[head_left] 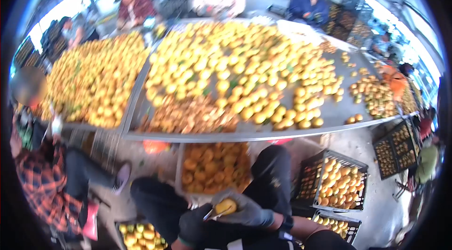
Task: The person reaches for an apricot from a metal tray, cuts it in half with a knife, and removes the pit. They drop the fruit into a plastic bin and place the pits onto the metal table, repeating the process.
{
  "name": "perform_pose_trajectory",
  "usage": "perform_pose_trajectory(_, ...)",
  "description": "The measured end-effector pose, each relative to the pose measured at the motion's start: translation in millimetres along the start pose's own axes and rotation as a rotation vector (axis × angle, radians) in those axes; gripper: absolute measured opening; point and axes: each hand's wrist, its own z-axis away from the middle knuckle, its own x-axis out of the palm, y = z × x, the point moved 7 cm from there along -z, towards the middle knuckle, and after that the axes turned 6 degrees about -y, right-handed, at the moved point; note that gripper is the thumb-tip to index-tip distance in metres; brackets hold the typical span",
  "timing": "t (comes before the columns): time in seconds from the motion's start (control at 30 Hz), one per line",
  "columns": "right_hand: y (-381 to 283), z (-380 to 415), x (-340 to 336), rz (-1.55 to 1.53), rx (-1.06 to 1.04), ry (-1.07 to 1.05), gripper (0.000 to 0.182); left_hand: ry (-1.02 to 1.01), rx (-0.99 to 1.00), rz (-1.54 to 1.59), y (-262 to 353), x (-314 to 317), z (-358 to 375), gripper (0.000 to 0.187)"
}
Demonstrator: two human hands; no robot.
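Both of my hands wear grey gloves and meet low in the view, above my lap. My right hand (pixel 252 211) is wrapped round a yellow-orange fruit (pixel 226 206). Against the fruit's lower left side, my left hand (pixel 195 224) is closed on a small metal tool (pixel 215 215), perhaps a blade or clippers; its exact shape is too small to tell. Beyond my hands, between my knees, sits a crate of orange fruit (pixel 216 167).
A long metal table (pixel 235 135) carries heaped yellow fruit and a pile of brown trimmings. Black crates of fruit (pixel 341 184) stand at the right, another (pixel 141 236) at lower left. A person in a plaid shirt (pixel 42 179) sits at left; several people work beyond the table.
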Motion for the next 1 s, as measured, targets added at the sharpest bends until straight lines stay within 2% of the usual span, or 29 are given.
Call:
perform_pose_trajectory(0.07,1,-1,0,-0.045,0.020,0.029,0.041,0.014,0.055,0.081,3,0,-6,0.028)
perform_pose_trajectory(0.13,1,-1,2,-0.150,0.095,0.041,0.041,0.136,0.110,-0.010,6,-6,-6,0.020)
perform_pose_trajectory(0.17,-1,-1,1,-0.139,0.080,0.055,0.041,0.018,-0.131,0.289,-21,13,-3,0.031)
perform_pose_trajectory(0.2,-7,-3,1,-0.082,0.029,0.043,0.042,0.015,-0.111,0.289,-30,20,-1,0.031)
perform_pose_trajectory(0.27,-16,-2,3,-0.023,-0.025,0.038,0.044,-0.008,0.024,-0.098,-11,11,-7,0.031)
perform_pose_trajectory(0.33,-12,1,7,-0.260,0.113,0.043,0.045,-0.003,-0.014,-0.101,-9,11,-9,0.030)
perform_pose_trajectory(0.47,-9,1,7,-0.251,0.157,0.037,0.045,-0.001,-0.062,-0.057,-14,11,-9,0.028)
perform_pose_trajectory(0.53,-27,-7,4,0.154,-0.117,0.111,0.045,0.024,-0.041,-0.039,-11,8,-8,0.027)
perform_pose_trajectory(0.57,-28,-5,2,0.155,-0.119,0.114,0.045,0.053,-0.023,-0.022,-9,6,-9,0.027)
perform_pose_trajectory(0.63,-13,1,7,-0.209,0.216,0.058,0.044,0.043,-0.006,-0.018,-8,6,-9,0.027)
perform_pose_trajectory(0.7,-14,2,7,-0.182,0.197,0.072,0.043,0.033,0.014,-0.015,-12,9,-9,0.026)
perform_pose_trajectory(0.77,-11,2,7,-0.154,0.184,0.086,0.041,0.090,0.017,0.133,-21,14,-6,0.025)
perform_pose_trajectory(0.83,-18,0,4,0.061,0.023,0.163,0.039,0.075,-0.002,0.075,-15,11,-7,0.025)
perform_pose_trajectory(0.87,-20,0,3,0.060,0.023,0.163,0.039,0.065,-0.019,0.016,-13,11,-8,0.025)
perform_pose_trajectory(0.93,-7,1,5,-0.205,0.253,0.151,0.040,0.073,-0.041,0.089,-19,15,-8,0.025)
perform_pose_trajectory(1.0,-6,1,5,-0.164,0.223,0.158,0.040,0.079,-0.064,0.163,-24,19,-8,0.024)
